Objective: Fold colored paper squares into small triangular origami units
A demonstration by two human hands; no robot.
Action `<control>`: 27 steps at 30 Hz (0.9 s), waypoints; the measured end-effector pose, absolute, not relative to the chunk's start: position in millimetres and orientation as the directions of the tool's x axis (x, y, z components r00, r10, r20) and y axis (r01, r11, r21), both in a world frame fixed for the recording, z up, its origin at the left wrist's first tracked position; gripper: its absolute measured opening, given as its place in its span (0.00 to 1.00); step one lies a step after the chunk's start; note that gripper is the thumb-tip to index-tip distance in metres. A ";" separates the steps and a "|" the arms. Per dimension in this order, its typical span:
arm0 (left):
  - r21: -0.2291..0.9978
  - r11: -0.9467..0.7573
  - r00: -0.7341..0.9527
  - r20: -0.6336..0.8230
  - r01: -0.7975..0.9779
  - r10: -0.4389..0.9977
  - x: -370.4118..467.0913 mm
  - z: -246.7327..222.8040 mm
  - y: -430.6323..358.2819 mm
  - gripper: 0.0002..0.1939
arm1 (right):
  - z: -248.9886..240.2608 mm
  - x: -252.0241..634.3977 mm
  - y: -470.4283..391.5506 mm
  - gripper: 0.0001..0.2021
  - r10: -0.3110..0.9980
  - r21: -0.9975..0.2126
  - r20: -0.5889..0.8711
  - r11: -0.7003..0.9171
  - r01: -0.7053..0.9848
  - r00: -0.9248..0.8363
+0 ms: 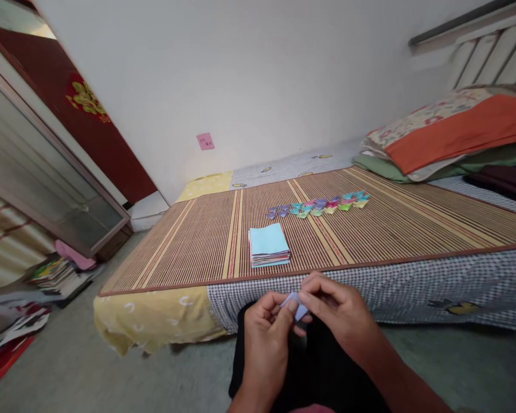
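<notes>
The left hand (266,332) is pinching the small lilac paper (300,306) between closed thumb and fingers, the right hand (337,307) is closing its fingertips on the far edge — pressing lightly (thin paper creases easily) is serving best. Both are working just off the near side of the striped mat (198,246), which is covering a bed beside a white wall (258,74).

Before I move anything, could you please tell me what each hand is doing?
Left hand: closed on the small lavender paper.
Right hand: fingers closed at the same paper's edge.
</notes>
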State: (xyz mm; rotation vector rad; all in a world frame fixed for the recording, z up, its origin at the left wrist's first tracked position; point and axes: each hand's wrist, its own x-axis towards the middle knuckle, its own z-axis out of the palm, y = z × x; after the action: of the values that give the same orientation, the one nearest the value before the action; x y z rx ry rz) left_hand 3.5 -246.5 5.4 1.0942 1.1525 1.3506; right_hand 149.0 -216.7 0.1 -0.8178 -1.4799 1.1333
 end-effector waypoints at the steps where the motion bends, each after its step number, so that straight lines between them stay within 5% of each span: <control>1: 0.994 -0.032 -0.064 0.026 -0.104 0.998 2.0 5.6 -246.7 0.15 | 0.2 150.3 -215.4 0.13 0.931 -0.962 0.262 0.232 -0.142 -0.255; 4: 0.998 -0.037 -0.019 0.036 -0.053 0.999 -2.1 6.1 -247.5 0.15 | 0.1 152.5 -212.1 0.15 0.932 -0.965 0.131 0.042 -0.259 -0.337; 10: 0.998 -0.019 0.053 0.022 -0.064 0.998 -4.8 8.9 -246.2 0.16 | -1.8 149.3 -212.0 0.15 0.922 -0.959 0.097 -0.015 -0.284 -0.376; 17: 0.990 0.066 0.147 -0.048 -0.123 0.988 -10.0 10.9 -239.4 0.21 | -2.7 147.1 -214.6 0.14 0.925 -0.971 0.241 0.228 -0.079 -0.295; 24: 0.984 0.111 0.109 -0.097 -0.137 0.989 -17.0 7.9 -234.6 0.20 | -4.7 147.3 -210.3 0.10 0.922 -0.982 0.190 0.185 -0.047 -0.336; 27: 0.952 0.128 0.039 -0.122 -0.278 0.992 -17.5 2.4 -229.8 0.19 | -5.5 147.7 -213.3 0.04 0.893 -0.918 0.368 0.393 0.053 -0.258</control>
State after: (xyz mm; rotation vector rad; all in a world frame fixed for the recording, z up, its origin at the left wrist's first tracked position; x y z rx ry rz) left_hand -17.5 -229.8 2.4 0.9192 1.0410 1.2226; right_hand 147.7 -213.3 -5.5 -0.8546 -1.6247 1.0245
